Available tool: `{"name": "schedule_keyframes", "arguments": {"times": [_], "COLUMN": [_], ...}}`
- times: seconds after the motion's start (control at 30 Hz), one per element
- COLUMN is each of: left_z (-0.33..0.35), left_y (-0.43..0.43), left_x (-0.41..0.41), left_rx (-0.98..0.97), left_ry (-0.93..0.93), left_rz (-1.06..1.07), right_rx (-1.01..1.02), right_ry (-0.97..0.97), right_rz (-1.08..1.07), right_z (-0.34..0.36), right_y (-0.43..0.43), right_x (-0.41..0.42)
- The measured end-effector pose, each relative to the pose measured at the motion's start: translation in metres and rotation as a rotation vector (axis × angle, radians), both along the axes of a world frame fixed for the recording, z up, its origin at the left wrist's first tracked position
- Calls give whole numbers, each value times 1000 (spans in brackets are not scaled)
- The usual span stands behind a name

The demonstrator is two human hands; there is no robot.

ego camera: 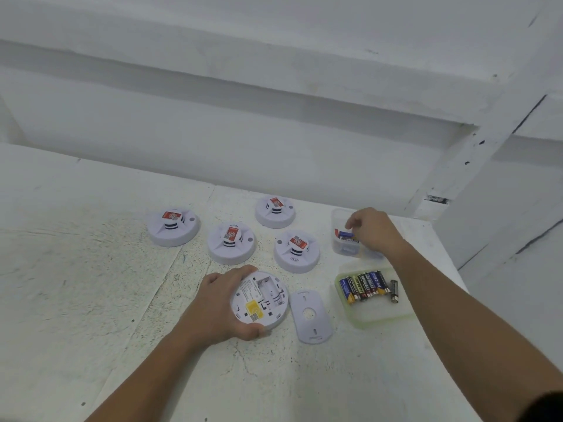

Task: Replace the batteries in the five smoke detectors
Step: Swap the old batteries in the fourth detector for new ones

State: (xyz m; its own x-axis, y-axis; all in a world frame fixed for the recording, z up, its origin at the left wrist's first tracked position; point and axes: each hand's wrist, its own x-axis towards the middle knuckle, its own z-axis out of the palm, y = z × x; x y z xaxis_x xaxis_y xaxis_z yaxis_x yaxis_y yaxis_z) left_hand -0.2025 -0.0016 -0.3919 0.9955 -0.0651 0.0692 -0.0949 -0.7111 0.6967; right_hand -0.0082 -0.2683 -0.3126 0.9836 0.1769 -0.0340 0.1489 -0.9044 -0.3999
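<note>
Left hand (pixel 219 303) gripped the opened detector (pixel 262 300) on the table (pixel 91 284), bay apparently empty. Right hand (pixel 376 234) fingers (pixel 353 224) met a battery (pixel 347 234) in the clear container (pixel 336 217); pinch indeterminate. Next: insert cells, observing polarity.

In the shallow green-rimmed plastic tray (pixel 380 318), the black-and-gold cylindrical batteries (pixel 364 287) read EVEREADY along their sides, and the blue battery (pixel 377 281) beside them seems to read PKCELL. Left of the tray, the print on the overturned round white smoke detector (pixel 259 300) and the red labels (pixel 172 215) on the upright detectors are too small to read.
</note>
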Motion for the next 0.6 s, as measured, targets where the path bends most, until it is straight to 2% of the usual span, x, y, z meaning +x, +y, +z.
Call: {"name": "schedule_keyframes", "arguments": {"times": [0.13,0.2,0.37,0.6], "left_z": [-6,-7,-7,-5], "left_y": [3,4,5,5], "left_x": [1,3,4,4], "left_rx": [12,19,6,1], "left_ry": [12,9,19,6], "left_rz": [14,12,18,23], "right_rx": [-329,-396,-395,-199], "right_ry": [162,190,233,210], "right_rz": [-51,-70,-56,-15], "right_z": [-6,-8,-9,-5], "right_y": [10,13,16,9], "right_x": [21,26,29,25]}}
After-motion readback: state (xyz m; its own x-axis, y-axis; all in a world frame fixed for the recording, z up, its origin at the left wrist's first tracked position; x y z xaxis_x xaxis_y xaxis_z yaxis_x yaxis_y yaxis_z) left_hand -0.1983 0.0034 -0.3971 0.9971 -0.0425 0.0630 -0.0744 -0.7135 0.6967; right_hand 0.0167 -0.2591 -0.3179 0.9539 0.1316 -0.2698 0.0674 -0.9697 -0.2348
